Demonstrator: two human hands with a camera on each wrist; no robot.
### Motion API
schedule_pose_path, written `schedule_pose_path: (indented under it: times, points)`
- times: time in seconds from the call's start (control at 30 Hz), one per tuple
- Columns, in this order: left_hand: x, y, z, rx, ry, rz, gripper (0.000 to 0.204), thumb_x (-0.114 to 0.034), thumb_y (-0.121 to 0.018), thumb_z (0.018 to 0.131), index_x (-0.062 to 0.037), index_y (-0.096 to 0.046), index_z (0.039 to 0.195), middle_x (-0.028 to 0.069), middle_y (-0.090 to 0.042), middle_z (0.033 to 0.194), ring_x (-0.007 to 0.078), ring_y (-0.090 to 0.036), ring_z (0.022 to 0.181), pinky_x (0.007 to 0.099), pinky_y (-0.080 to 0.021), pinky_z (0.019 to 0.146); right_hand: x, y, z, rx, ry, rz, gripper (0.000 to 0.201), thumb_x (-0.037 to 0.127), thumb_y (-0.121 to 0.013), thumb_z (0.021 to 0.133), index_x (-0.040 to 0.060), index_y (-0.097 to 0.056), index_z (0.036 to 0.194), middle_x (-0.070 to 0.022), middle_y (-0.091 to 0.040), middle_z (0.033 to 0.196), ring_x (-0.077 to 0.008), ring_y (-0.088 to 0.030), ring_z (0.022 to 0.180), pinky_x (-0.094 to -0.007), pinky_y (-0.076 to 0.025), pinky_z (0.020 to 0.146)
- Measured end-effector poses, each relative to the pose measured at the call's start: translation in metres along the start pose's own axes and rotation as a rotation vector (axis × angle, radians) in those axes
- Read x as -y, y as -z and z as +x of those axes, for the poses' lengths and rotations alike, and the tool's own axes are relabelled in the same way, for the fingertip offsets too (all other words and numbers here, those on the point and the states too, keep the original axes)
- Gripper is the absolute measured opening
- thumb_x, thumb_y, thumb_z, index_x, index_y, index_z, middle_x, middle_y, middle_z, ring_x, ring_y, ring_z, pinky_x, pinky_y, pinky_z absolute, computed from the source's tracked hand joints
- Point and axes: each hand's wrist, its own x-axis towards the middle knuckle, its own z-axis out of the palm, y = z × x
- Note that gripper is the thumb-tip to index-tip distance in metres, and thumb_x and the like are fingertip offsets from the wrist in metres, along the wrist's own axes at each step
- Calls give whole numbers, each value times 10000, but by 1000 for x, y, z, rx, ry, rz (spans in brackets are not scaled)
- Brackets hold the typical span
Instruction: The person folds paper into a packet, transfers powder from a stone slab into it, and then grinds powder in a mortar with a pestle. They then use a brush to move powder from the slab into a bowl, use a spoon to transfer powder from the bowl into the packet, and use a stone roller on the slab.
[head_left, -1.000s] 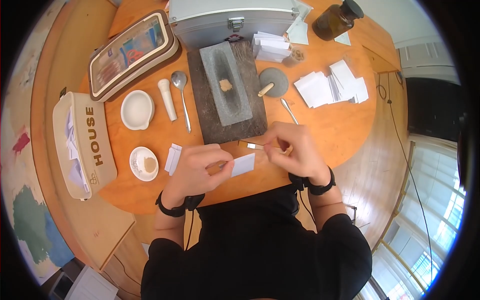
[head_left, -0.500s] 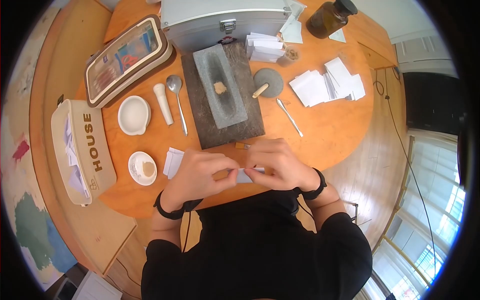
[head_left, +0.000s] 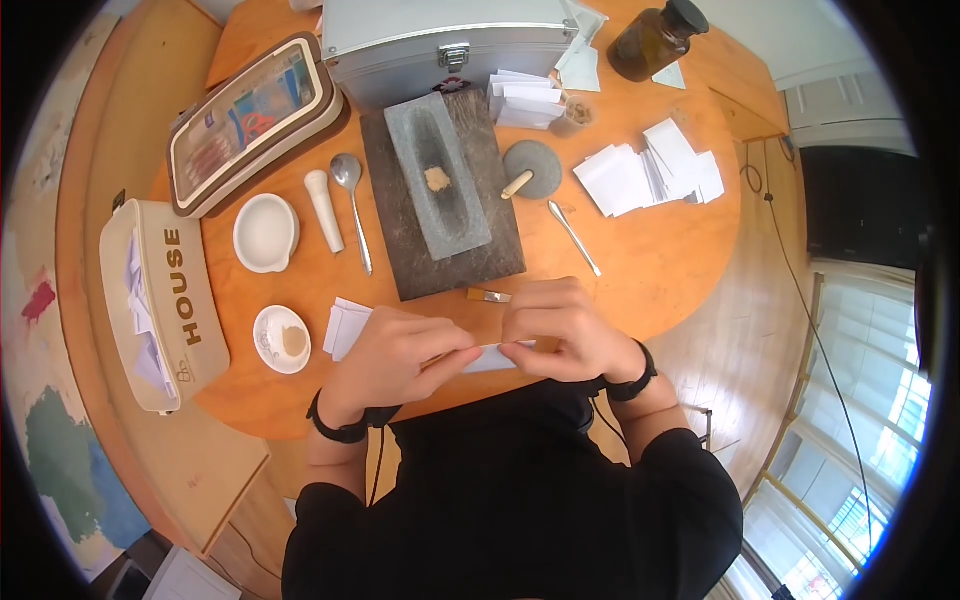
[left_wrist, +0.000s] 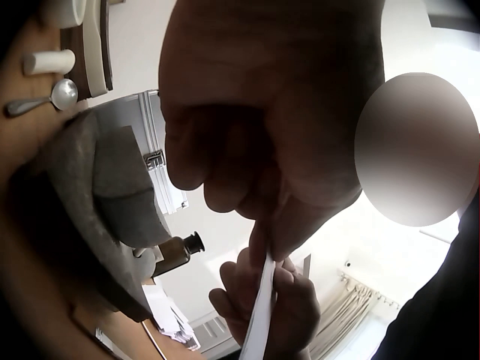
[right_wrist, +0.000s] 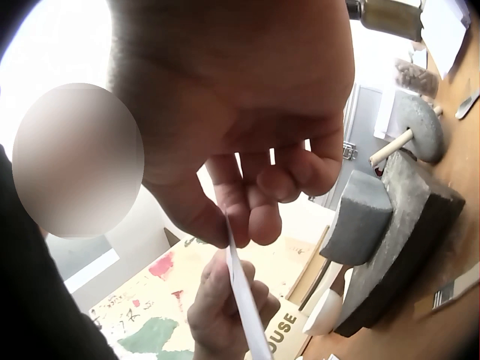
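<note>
Both hands meet over the table's front edge, holding a folded white paper (head_left: 492, 360) between them. The left hand (head_left: 395, 358) pinches its left end between thumb and fingers; the right hand (head_left: 565, 330) pinches it further right. In the left wrist view the paper (left_wrist: 259, 315) appears edge-on below the left hand (left_wrist: 262, 112). The right wrist view shows the paper (right_wrist: 246, 307) running down from the right hand's thumb and fingertips. Just beyond the hands lies a flat brush (head_left: 488, 295). A grey stone trough (head_left: 408, 150) with tan powder (head_left: 437, 179) rests on a dark slab (head_left: 385, 225).
At the left are a white mortar (head_left: 266, 232), a pestle (head_left: 323, 210), a spoon (head_left: 364, 230) and a dish of powder (head_left: 282, 339). Rightward lie a stone disc (head_left: 541, 165), a small spatula (head_left: 575, 240) and white papers (head_left: 612, 180). A metal case (head_left: 400, 60) stands behind.
The right hand has moved left from beside the brush and taken hold of the paper. The paper, upright a second ago, is now held lower between both hands, and the brush lies on the table.
</note>
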Motion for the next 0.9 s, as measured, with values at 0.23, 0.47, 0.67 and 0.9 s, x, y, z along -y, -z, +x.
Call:
schedule_pose_path:
  times: [0.23, 0.47, 0.67, 0.9]
  points:
    - [5, -4, -6, -24, 17, -51, 67, -46, -734, 823, -35, -682, 782, 52, -504, 547, 185, -465, 436, 312, -324, 443, -7, 16, -16, -66, -78, -11, 81, 22, -650, 766, 32, -607, 698, -67, -577, 669, -235, -488, 555, -338, -381, 520]
    - [3, -6, -7, -91, 96, -94, 38, -52, -732, 837, -25, -705, 833, 42, -503, 546, 146, -443, 441, 301, -316, 447, -3, 8, -22, -142, -200, 62, 56, 47, -675, 834, 16, -632, 819, -60, -556, 681, -176, -434, 525, -296, -342, 497]
    - [9, -15, -21, -208, 162, -148, 40, -57, -709, 863, -25, -697, 844, 32, -520, 565, 111, -444, 455, 267, -312, 450, -15, 34, -44, -215, -230, -137, 112, 68, -706, 850, -8, -624, 839, -68, -544, 687, -162, -484, 572, -283, -368, 517]
    - [25, 17, -79, -466, 426, -197, 116, -89, -693, 903, -13, -651, 826, -23, -466, 584, 36, -377, 504, 227, -289, 466, -72, 123, -48, -527, -511, -260, 192, 141, -650, 940, 22, -589, 802, 47, -448, 645, -28, -396, 596, -228, -283, 509]
